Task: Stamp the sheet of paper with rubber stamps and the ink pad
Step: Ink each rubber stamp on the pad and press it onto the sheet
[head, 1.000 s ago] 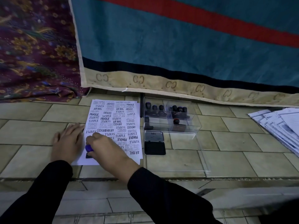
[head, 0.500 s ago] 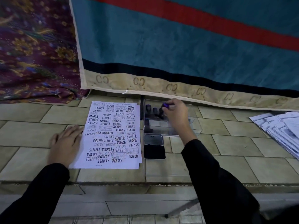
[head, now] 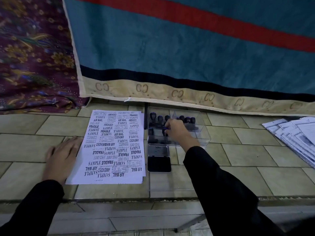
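The white sheet of paper [head: 112, 145] lies on the tiled floor, densely covered with black stamp marks such as SAMPLE, FRAGILE and AIR MAIL. My left hand [head: 62, 154] rests flat on its left edge. To its right is the open ink pad [head: 159, 164], black pad nearest me and its lid [head: 158, 150] folded back. Behind it stands a clear plastic box [head: 202, 138] holding several dark rubber stamps [head: 152, 115]. My right hand [head: 177, 132] reaches into the box, fingers closed on a blue-handled stamp [head: 165, 129] in the front row.
A fanned pile of printed papers [head: 296, 138] lies at the right edge. A teal blanket with a red stripe [head: 170, 57] and a purple floral cloth [head: 30, 57] hang behind. The box's clear lid [head: 170, 184] lies flat in front of the ink pad. A step edge runs close to me.
My right hand lifted the blue stamp off the sheet's lower left, carried it to the box, then shifted from the back row toward the front row. My left hand stayed put.
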### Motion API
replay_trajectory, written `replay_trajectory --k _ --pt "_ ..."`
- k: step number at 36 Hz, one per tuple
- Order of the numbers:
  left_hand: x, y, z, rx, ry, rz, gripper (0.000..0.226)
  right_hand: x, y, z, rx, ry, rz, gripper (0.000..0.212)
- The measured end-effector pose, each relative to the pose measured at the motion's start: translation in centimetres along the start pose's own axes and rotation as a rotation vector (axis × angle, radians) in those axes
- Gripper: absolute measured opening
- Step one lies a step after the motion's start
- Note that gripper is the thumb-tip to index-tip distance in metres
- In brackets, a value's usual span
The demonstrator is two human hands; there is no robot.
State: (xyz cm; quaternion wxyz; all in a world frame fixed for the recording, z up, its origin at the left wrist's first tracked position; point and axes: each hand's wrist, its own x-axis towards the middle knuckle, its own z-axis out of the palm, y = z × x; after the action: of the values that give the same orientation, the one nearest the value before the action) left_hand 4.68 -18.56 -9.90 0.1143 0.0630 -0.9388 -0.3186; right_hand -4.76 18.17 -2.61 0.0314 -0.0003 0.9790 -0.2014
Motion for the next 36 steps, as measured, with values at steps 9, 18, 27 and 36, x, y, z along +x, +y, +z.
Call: replay_trajectory --k 9,18,27,36 --pt "0.2 1.7 -0.9 -0.568 0.059 -0.168 0.03 -1.4 2.0 -3.6 0.124 0.28 0.065 0.021" --pt "-3.1 11.3 4.3 -0.127 -0.308 0.326 0.067 -1.7 5.1 -4.0 -0.057 0.052 0.169 0.023" --pt "-4.9 13.8 9.3 0.123 -0.333 0.426 0.112 -1.0 3.6 -2.8 -0.055 0.028 0.177 0.012" --pt "-5.1 13.7 9.7 0.105 -0.311 0.406 0.108 -1.6 4.5 -4.3 0.116 0.207 0.16 0.014"
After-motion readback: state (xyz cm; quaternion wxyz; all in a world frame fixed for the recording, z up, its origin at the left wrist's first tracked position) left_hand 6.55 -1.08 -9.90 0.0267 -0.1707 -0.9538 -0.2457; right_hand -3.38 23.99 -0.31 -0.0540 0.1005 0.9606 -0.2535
